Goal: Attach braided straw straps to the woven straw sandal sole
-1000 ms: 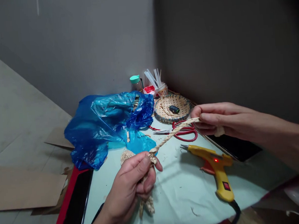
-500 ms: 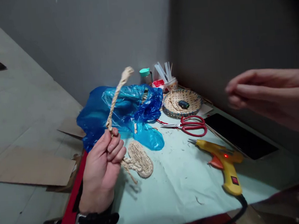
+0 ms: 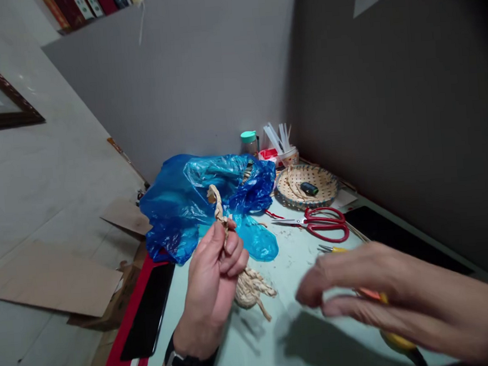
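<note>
While the braided cord [image 3: 217,202] is pinched between the thumb and curled fingers of the left hand [image 3: 215,271], a short end is left standing at 12 o'clock above the fingertips, its tip bent toward 9. Just past the lower fingers, at 5 o'clock, a bundle of braid [image 3: 249,290] is partly hidden; whether it is joined to the pinched piece cannot be told. Between 3 and 4 o'clock, well apart from the cord, the blurred right hand [image 3: 371,273] is held with thumb and fingers parted, and by it the yellow glue gun [image 3: 397,341] is largely covered. Farther out, red-handled scissors [image 3: 306,221] are seen between 2 and 3, a woven basket [image 3: 321,177] at 2, a blue plastic bag [image 3: 173,190] at 11, and a black phone [image 3: 146,309] at 8.
</note>
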A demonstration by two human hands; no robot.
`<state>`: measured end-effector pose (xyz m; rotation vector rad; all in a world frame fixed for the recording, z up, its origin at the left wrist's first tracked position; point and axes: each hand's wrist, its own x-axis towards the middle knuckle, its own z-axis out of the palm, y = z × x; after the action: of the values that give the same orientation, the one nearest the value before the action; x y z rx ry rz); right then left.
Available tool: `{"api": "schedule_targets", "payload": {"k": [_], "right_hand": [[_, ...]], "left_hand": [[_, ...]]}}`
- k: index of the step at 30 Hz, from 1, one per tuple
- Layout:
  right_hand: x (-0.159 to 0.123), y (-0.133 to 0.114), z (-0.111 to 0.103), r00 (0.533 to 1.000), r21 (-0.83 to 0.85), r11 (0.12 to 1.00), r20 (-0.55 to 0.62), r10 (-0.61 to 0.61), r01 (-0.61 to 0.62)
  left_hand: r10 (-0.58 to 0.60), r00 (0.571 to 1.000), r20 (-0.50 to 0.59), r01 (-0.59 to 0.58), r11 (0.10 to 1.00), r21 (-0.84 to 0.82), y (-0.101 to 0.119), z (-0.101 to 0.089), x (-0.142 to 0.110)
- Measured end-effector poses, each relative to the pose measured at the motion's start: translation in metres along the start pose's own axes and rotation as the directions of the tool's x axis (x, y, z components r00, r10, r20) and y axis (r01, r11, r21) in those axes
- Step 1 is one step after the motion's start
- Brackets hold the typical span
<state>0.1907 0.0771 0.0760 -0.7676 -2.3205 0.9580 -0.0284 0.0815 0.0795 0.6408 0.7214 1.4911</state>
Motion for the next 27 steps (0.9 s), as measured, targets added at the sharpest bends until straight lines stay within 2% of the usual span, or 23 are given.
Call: {"api": "schedule_targets", "payload": {"k": [2,4,9,14,22,27], "right_hand": [[0.013,-0.003,-0.016,0.996,0.026,0.996,-0.032,0.085,-0.084],[0.023,-0.003,-0.017,0.986,0.036,0.99,-0.087,0.139,-0.136],[0.041,-0.002,-0.008,0.984,0.169,0.983,-0.15,0.1,-0.074],[0.049,-0.005,-0.019,0.991,0.358,0.932,-0.097,0.094,-0.053],[0.039,0.0,-0.026,0.992,0.642,0.76,0.01,0.124,-0.101],[0.039,0.004,-0.026,0.988,0.714,0.693,-0.013,0.155,-0.099]], "left_hand": [[0.003,0.999,0.038,-0.004,1.0,0.023,-0.005,0.004,-0.003],[-0.001,0.997,0.074,-0.003,0.999,0.052,-0.01,0.008,-0.006],[-0.068,0.989,0.133,0.047,0.986,0.158,-0.021,0.017,-0.019],[-0.154,0.969,0.191,0.105,0.964,0.243,-0.028,0.022,-0.028],[-0.234,0.937,0.26,0.164,0.95,0.264,-0.032,0.027,-0.027],[-0.289,0.92,0.263,0.2,0.927,0.318,-0.032,0.027,-0.024]]}}
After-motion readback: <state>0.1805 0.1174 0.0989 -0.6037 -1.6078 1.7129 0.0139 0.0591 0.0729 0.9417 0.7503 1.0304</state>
